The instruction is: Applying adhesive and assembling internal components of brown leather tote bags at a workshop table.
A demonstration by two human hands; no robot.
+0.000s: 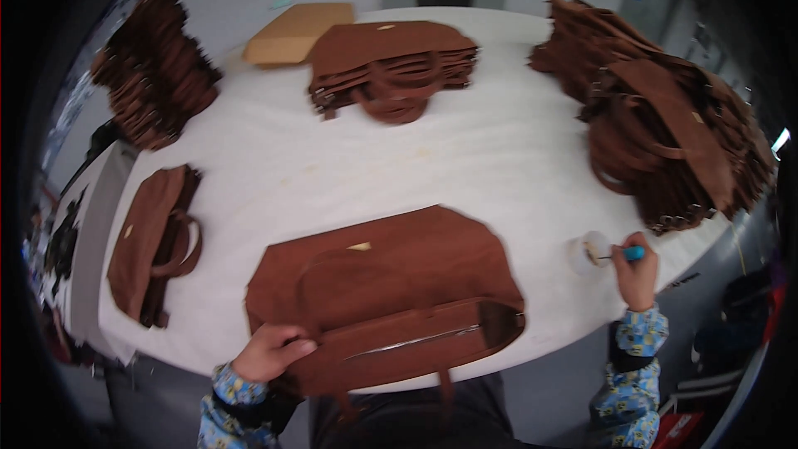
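A brown handbag (399,262) lies flat at the near edge of the white table, its zipped opening toward me and a small gold tag on its flap. My left hand (270,352) is closed on the bag's near left corner, thumb on top. My right hand (637,274), off to the right, is closed around the teal handle of a small tool (634,253). The tool's thin shaft reaches into a small whitish translucent cup (590,253); its tip is too small to make out.
On the white table (366,162), a folded brown bag (154,241) lies at the left. Stacks of brown bags stand at the far left (158,71), far middle (391,66) and right (665,125). A tan cardboard piece (299,33) rests by the middle stack.
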